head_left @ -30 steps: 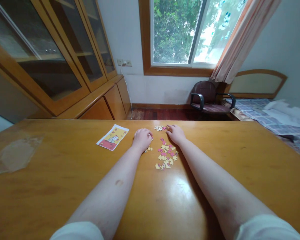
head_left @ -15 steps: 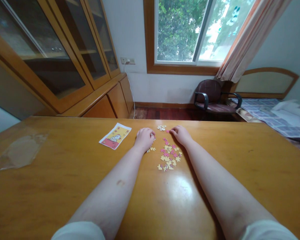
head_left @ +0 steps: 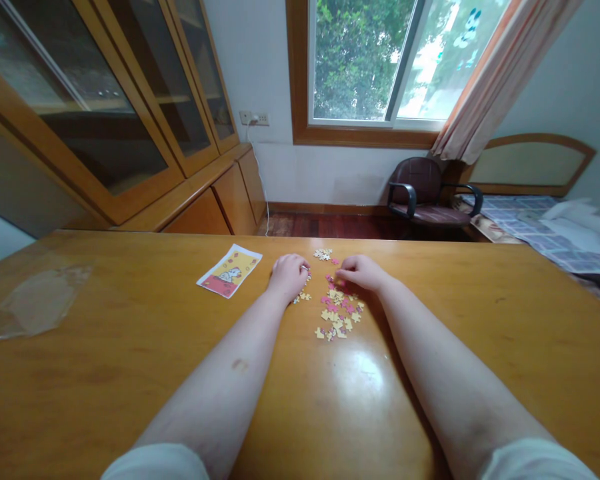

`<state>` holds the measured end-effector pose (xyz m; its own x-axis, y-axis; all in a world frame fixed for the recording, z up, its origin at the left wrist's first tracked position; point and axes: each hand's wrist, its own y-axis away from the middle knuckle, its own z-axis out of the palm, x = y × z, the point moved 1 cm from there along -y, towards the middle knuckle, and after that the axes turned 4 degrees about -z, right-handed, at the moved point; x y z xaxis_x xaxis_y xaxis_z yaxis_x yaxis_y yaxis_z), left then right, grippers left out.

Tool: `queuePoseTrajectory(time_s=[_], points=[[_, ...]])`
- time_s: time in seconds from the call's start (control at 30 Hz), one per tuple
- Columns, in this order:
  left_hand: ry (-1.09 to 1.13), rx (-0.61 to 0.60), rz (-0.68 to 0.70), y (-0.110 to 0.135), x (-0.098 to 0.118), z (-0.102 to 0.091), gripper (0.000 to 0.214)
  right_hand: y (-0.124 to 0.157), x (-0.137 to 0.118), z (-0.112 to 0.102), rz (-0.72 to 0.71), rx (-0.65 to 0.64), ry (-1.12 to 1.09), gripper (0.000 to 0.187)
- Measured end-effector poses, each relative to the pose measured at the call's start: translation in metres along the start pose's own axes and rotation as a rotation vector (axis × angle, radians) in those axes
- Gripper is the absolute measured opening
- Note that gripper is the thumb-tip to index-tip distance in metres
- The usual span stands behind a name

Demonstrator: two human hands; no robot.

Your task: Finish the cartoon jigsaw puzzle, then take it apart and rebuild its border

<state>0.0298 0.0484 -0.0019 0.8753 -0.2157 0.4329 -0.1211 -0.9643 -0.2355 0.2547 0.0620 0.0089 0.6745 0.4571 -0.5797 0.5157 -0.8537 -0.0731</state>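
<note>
A scatter of small pink and yellow puzzle pieces [head_left: 338, 313] lies on the wooden table [head_left: 130, 347]. A small joined cluster of pale pieces [head_left: 323, 254] sits farther away. My left hand [head_left: 289, 275] rests curled on the table left of the scatter, fingers closed, with a few loose pieces [head_left: 303, 296] beside it; what it holds, if anything, is hidden. My right hand [head_left: 361, 273] reaches leftward over the top of the scatter, fingertips pinched at a pink piece.
A picture card [head_left: 229, 271] with a red and yellow cartoon lies left of my hands. A clear plastic bag [head_left: 30, 303] lies at the far left. Beyond the table stand a glass-door cabinet [head_left: 105, 113], a dark armchair [head_left: 427, 197] and a bed [head_left: 555, 227].
My right hand has pulled back from near the far cluster and turned leftward onto the top of the loose scatter. My left hand has stayed in place.
</note>
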Motion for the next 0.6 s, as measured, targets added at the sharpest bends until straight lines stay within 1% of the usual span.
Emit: queuePoseTrajectory(time_s=[0.07, 0.13, 0.23, 0.3, 0.33, 0.37, 0.4, 0.47, 0.5, 0.53, 0.6], points=[[0.005, -0.003, -0.003, 0.000, 0.001, -0.001, 0.021, -0.001, -0.001, 0.002, 0.009, 0.035, -0.027, 0.024], [0.006, -0.006, -0.003, 0.000, 0.002, -0.001, 0.021, -0.003, -0.004, 0.005, -0.011, 0.024, -0.026, 0.022], [0.004, -0.008, -0.001, 0.000, 0.002, -0.001, 0.021, -0.005, -0.010, 0.009, -0.053, -0.059, -0.049, 0.018], [0.014, -0.006, -0.003, -0.001, 0.001, 0.000, 0.020, -0.005, -0.011, 0.011, -0.011, -0.150, -0.108, 0.016], [0.023, -0.007, -0.007, -0.001, 0.000, 0.000, 0.021, -0.005, -0.010, 0.011, 0.018, -0.173, -0.132, 0.016], [0.032, -0.008, -0.014, -0.001, -0.001, 0.001, 0.021, -0.005, -0.008, 0.011, 0.043, -0.154, -0.133, 0.017], [0.040, -0.008, -0.021, -0.002, -0.001, 0.001, 0.021, -0.006, -0.005, 0.010, 0.059, -0.095, -0.104, 0.018], [0.051, -0.008, -0.031, -0.002, -0.003, 0.002, 0.021, -0.007, 0.003, 0.006, 0.059, 0.072, 0.044, 0.023], [0.054, -0.007, -0.033, -0.002, -0.003, 0.002, 0.021, -0.007, 0.007, 0.005, 0.054, 0.128, 0.139, 0.025], [0.055, -0.005, -0.032, -0.002, -0.003, 0.002, 0.021, -0.007, 0.010, 0.004, 0.048, 0.145, 0.220, 0.027], [0.052, 0.000, -0.028, -0.002, -0.004, 0.002, 0.021, -0.007, 0.012, 0.004, 0.027, 0.110, 0.306, 0.027]])
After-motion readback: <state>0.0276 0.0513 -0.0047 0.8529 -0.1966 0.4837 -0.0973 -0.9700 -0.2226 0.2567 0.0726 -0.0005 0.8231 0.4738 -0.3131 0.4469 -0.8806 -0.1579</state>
